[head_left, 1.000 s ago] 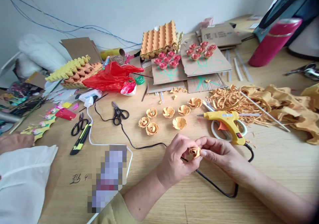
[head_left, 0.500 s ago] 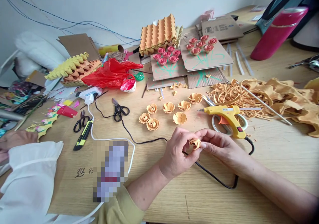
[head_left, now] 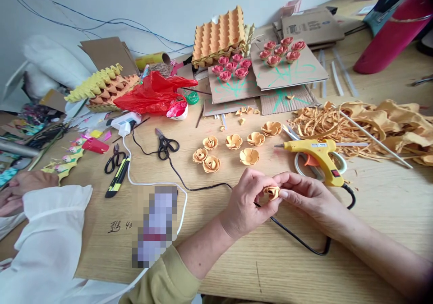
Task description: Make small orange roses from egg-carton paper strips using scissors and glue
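Between my two hands, above the table, is a small rolled orange flower (head_left: 271, 192), seemingly cut from egg-tray pulp. My left hand (head_left: 248, 198) pinches it from the left, and the fingertips of my right hand (head_left: 304, 195) close on its right edge. Part of the flower is hidden by the fingers. Just beyond my hands lie several orange flowers, among them an open cup-shaped flower (head_left: 249, 157) and a flower with a rolled centre (head_left: 211, 164). A yellow hot glue gun (head_left: 314, 153) lies on its side behind my right hand, its black cord passing under my hands.
Orange pulp scraps (head_left: 321, 121) are heaped at the right. Behind stand pink flowers on cardboard (head_left: 291, 76), egg trays (head_left: 219, 35) and a red bag (head_left: 152, 96). Black scissors (head_left: 165, 146) and a yellow utility knife (head_left: 118, 177) lie left. A co-worker's white sleeve (head_left: 56, 223) is at far left.
The view has shifted slightly, so the table's things appear displaced. Both hands keep hold of the small flower with almost the same grip.
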Demonstrator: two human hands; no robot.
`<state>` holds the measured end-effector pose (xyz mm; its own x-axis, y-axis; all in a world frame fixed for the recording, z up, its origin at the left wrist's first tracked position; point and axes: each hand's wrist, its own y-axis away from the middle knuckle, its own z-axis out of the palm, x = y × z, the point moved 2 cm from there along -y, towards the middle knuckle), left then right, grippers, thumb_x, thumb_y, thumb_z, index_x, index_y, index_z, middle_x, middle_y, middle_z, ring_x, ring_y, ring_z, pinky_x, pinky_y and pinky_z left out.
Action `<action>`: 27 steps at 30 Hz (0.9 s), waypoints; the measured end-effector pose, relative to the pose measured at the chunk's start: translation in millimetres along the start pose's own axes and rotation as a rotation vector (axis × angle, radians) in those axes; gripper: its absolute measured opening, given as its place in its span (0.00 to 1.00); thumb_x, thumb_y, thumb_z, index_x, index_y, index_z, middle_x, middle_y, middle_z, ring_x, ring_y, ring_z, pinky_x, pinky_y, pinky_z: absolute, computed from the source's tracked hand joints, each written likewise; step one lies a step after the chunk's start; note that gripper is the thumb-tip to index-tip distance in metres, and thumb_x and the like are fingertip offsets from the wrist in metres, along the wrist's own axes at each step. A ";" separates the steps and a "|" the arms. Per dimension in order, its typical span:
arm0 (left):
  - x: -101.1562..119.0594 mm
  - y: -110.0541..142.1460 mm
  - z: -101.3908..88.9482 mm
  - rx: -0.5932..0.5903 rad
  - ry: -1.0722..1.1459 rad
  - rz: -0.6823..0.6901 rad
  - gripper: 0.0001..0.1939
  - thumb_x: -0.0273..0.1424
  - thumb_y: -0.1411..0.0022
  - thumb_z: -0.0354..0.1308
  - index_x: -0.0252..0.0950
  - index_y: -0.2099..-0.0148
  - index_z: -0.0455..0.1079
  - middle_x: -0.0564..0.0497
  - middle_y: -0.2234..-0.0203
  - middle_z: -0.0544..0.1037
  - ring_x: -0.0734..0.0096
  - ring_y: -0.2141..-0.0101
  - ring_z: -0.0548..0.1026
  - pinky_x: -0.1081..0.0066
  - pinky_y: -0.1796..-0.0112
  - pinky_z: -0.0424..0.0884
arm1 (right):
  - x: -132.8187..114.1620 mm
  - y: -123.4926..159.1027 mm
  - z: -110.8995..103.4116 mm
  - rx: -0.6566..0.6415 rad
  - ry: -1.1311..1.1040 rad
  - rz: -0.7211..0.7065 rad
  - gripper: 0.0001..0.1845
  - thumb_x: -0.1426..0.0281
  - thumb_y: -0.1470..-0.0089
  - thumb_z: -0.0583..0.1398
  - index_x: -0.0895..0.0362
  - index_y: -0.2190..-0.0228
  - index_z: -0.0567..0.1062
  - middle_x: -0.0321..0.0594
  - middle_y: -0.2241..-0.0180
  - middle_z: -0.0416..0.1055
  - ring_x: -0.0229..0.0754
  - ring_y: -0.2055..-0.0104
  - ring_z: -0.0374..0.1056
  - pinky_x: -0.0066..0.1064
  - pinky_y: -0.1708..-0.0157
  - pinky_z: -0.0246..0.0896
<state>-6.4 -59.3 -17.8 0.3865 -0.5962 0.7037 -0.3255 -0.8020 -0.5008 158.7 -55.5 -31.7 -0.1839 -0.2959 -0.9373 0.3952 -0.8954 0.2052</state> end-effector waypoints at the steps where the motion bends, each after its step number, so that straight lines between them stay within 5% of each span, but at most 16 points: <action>1: 0.3 -0.4 0.1 -0.007 -0.001 -0.002 0.08 0.28 0.38 0.63 0.37 0.57 0.68 0.50 0.65 0.71 0.73 0.68 0.70 0.74 0.72 0.71 | 0.1 0.1 -0.1 0.005 0.004 0.005 0.16 0.56 0.48 0.68 0.53 0.63 0.80 0.42 0.62 0.80 0.42 0.61 0.74 0.34 0.57 0.71; 18: -1.1 1.5 2.3 -0.008 0.033 0.010 0.09 0.28 0.37 0.62 0.38 0.54 0.68 0.49 0.63 0.70 0.70 0.65 0.71 0.73 0.70 0.73 | 3.4 1.4 -1.5 -0.033 0.007 -0.025 0.14 0.58 0.45 0.66 0.53 0.61 0.79 0.41 0.60 0.80 0.42 0.59 0.75 0.34 0.54 0.69; 27: -1.4 2.5 3.6 0.017 0.058 0.001 0.09 0.29 0.36 0.61 0.38 0.53 0.68 0.50 0.64 0.69 0.75 0.71 0.68 0.75 0.73 0.71 | 2.4 0.3 -0.5 -0.015 -0.001 0.000 0.17 0.56 0.47 0.67 0.53 0.61 0.78 0.42 0.60 0.80 0.44 0.58 0.75 0.36 0.53 0.70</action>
<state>-4.7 -60.6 -21.8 0.3352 -0.5941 0.7312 -0.3105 -0.8024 -0.5097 158.8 -56.3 -34.0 -0.1844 -0.2963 -0.9371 0.4082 -0.8904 0.2012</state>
